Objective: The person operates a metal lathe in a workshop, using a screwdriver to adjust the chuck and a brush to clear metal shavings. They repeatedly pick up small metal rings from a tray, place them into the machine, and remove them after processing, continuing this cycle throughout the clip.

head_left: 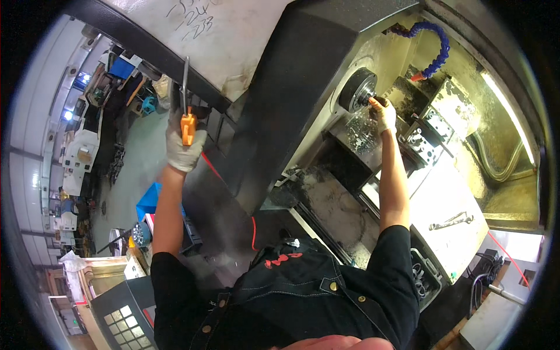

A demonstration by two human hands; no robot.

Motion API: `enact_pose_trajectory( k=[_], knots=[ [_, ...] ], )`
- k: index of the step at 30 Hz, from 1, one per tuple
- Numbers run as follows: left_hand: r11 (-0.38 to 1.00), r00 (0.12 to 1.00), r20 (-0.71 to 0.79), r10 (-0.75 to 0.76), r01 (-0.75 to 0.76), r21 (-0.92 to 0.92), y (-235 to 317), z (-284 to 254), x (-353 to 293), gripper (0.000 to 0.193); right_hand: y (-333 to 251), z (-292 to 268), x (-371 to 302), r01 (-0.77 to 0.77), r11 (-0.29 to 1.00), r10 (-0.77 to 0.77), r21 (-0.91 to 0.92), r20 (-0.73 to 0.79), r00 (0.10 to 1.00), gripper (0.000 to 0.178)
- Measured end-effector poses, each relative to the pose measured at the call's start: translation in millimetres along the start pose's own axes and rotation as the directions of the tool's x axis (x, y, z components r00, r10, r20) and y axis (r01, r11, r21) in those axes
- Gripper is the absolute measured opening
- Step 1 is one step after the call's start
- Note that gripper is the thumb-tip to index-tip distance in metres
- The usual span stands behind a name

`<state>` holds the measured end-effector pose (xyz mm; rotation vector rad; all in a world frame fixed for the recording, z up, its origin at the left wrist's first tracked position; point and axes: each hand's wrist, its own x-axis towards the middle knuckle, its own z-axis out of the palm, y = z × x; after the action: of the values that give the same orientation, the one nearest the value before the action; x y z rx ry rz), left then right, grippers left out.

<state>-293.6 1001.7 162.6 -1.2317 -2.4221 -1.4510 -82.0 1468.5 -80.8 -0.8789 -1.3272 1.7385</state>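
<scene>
My left hand (pixel 185 147), in a pale work glove, is wrapped round an orange air blow gun (pixel 188 128) with a long thin metal nozzle pointing up and away. A red hose (pixel 211 165) shows just below that hand. My right hand (pixel 383 113), gloved with bare fingertips, reaches into a lathe and pinches at the front of the round black chuck (pixel 358 90). Whatever lies between those fingers is too small and covered to make out. The tool turret block (pixel 421 144) with its round holes stands right of my right wrist.
Over the chuck curls a blue coolant hose (pixel 442 44) with an orange tip. A white board (pixel 446 201) beside my right forearm carries a wrench (pixel 452 220). Below it is a bin of metal parts (pixel 424 280). The machine's dark door frame (pixel 286 87) stands between my arms.
</scene>
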Motion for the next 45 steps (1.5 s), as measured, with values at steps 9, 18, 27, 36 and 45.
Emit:
enact_pose_trajectory(
  k=[9,18,27,36,45],
  knots=[
    [0.991,0.996,0.093,-0.005,0.018,-0.136,72.7,50.3,-86.6,0.044,-15.3,6.1,3.8,-0.276,0.959,0.273,-0.056,-0.058,0.96,0.032],
    [0.983,0.979,0.152,0.138,-0.154,0.1,135.4,91.1,-148.6,0.024,5.4,-2.6,0.3,0.167,0.92,-0.203,-0.355,-0.066,0.977,0.04],
    [0.977,0.714,0.668,0.21,-0.12,-0.179,131.9,144.2,-176.2,0.044,6.4,-8.1,20.6,-0.222,0.971,0.217,-0.087,-0.059,0.974,0.047],
    [0.982,0.795,0.577,0.184,-0.178,-0.067,85.9,185.5,-174.4,0.049,13.8,2.6,4.3,0.012,0.872,-0.091,-0.489,-0.138,0.986,0.067],
    [0.997,0.805,0.588,0.079,-0.06,-0.051,67.2,181.0,-193.1,0.041,7.5,5.7,-9.5,0.087,0.995,-0.088,-0.046,-0.032,0.996,0.036]
  ],
)
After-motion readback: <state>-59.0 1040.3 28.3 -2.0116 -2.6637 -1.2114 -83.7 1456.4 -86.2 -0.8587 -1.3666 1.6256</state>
